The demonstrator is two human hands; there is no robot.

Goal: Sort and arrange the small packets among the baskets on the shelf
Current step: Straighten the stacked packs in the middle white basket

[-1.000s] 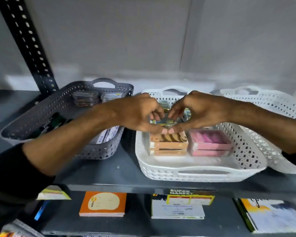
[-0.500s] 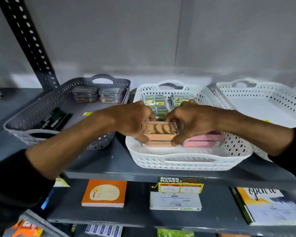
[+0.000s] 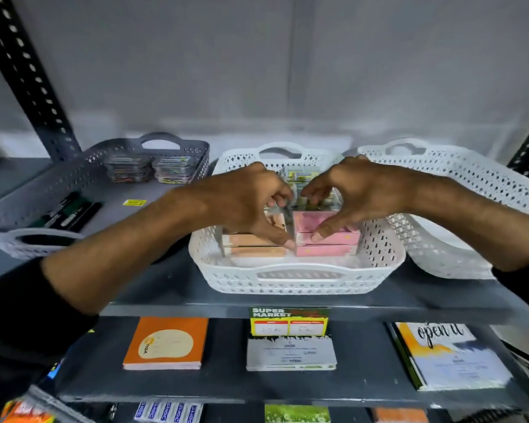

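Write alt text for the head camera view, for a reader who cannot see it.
Two bare hands, left hand and right hand, press on stacks of orange packets and pink packets in the middle white basket on a dark shelf. A grey basket sits left, another white basket right.

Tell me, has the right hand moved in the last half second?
Yes. The right hand shifted from the orange packets onto the pink packets in the white basket.
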